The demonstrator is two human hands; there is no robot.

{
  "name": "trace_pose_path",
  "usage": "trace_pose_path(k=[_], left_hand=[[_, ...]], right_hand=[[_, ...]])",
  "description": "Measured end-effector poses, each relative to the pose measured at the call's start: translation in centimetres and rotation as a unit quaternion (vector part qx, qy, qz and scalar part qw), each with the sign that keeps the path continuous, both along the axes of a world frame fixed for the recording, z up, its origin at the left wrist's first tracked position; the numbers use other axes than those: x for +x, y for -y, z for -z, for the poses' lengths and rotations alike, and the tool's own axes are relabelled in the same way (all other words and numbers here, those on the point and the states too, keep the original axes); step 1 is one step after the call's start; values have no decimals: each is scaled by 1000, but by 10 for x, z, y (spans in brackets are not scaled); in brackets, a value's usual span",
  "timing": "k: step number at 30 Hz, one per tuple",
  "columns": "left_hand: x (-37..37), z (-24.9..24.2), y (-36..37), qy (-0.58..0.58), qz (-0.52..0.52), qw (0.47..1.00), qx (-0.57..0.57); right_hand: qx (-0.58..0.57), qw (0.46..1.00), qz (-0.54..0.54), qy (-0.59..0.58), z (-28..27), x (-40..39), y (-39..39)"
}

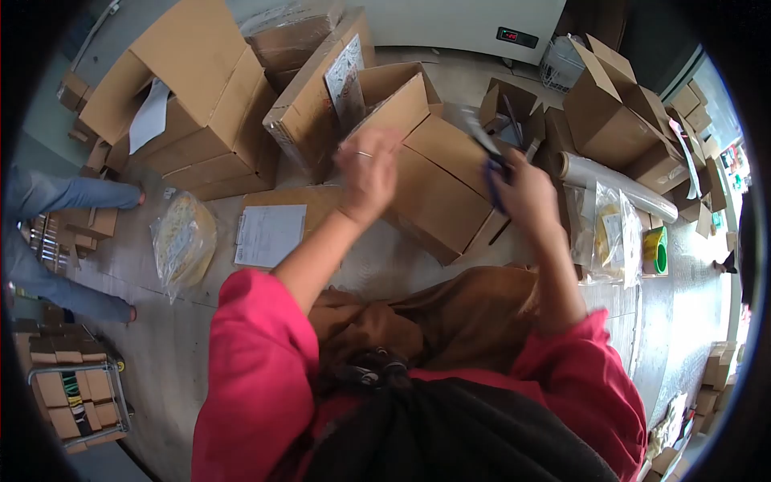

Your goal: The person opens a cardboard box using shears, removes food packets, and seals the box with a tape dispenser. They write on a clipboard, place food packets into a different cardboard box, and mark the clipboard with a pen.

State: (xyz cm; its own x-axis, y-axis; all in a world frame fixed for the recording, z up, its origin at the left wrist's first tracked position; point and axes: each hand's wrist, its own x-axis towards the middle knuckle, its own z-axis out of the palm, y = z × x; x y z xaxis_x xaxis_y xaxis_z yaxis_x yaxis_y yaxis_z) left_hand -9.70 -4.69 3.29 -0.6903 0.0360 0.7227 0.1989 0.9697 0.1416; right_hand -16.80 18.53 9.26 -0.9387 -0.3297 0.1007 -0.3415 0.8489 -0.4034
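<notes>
A brown cardboard box (438, 189) lies in front of me with one flap (405, 108) raised. My left hand (371, 173), wearing a ring, overlaps the left end of that flap. Its fingers are smeared by motion, so I cannot tell whether they grip the cardboard. My right hand (526, 189) is closed around the dark blue handles of a pair of scissors (491, 153). The blurred blades point up and to the left, over the box's right side. Below my left forearm, a printed paper sheet (270, 234) lies on a flat cardboard piece (317, 205).
Open cartons (197, 120) stand at left, others (622, 116) at right. A roll of clear film (618, 186) and a plastic bag (606, 233) lie to the right. Another bag (185, 237) sits left, near a person's legs (72, 193). A loaded trolley (120, 394) is lower left.
</notes>
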Motion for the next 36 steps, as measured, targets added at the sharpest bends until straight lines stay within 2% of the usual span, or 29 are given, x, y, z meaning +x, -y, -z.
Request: trace_pose_path(k=[1, 2, 3, 4, 6, 8, 10, 11, 13, 14, 15, 17, 19, 21, 22, 23, 24, 25, 26, 29, 33, 35, 36], left_hand=[[0, 2, -14, 40, 161, 986, -2], [0, 8, -36, 145, 197, 970, 4], [-3, 14, -52, 245, 232, 941, 8], [-10, 31, -57, 245, 242, 939, 9], [-30, 72, -65, 198, 162, 967, 20], [-43, 77, -65, 183, 155, 971, -8], [-51, 71, -67, 172, 139, 975, -27], [-59, 62, -66, 174, 140, 974, -32], [-69, 25, -65, 259, 122, 958, -27], [-65, 0, -64, 232, 122, 965, 13], [-51, -37, -66, 395, 92, 911, 78], [-20, -50, -59, 515, 101, 850, 39], [12, -34, -60, 567, 111, 816, -31], [34, -2, -68, 553, 103, 822, -88], [36, 2, -78, 553, 101, 818, -118], [38, 10, -87, 513, 87, 852, -61], [37, 25, -96, 425, 133, 895, 4], [38, 18, -111, 389, 125, 912, -18], [39, 10, -124, 350, 117, 928, -40], [44, 37, -148, 291, 145, 946, 0], [45, 65, -128, 322, 126, 937, 49], [48, 71, -117, 255, 180, 950, 23], [49, 72, -110, 252, 181, 950, 31]], right_hand=[[-84, 996, 9, 6, 6, 4, -32], [-105, 991, 36, 73, -3, 12, -54], [-155, 983, 52, 87, 12, 18, -75], [-141, 974, 104, 141, 29, 22, -92], [-115, 974, 102, 166, 84, 29, -117], [-86, 970, 119, 195, 103, 34, -131], [-17, 984, 114, 133, 100, 39, -124], [-22, 984, 115, 135, 98, 37, -126], [-70, 982, 142, 106, 92, 29, -128], [-41, 991, 128, 18, 84, 30, -129], [23, 991, 127, -28, 64, 31, -125], [86, 988, 110, -65, 42, 20, -124], [106, 984, 56, -132, 32, 0, -122], [96, 980, -28, -173, 29, -30, -108], [94, 980, -31, -173, 22, -40, -95], [90, 984, -72, -134, 12, -47, -77], [90, 985, -114, -94, 4, -50, -59], [89, 987, -120, -57, 3, -49, -39], [102, 984, -128, -76, 15, -52, -24], [139, 975, -149, -93, 58, -61, 2], [185, 966, -155, -95, 76, -67, 1], [161, 970, -145, -109, 75, -70, -2], [153, 975, -100, -128, 67, -72, -3]])
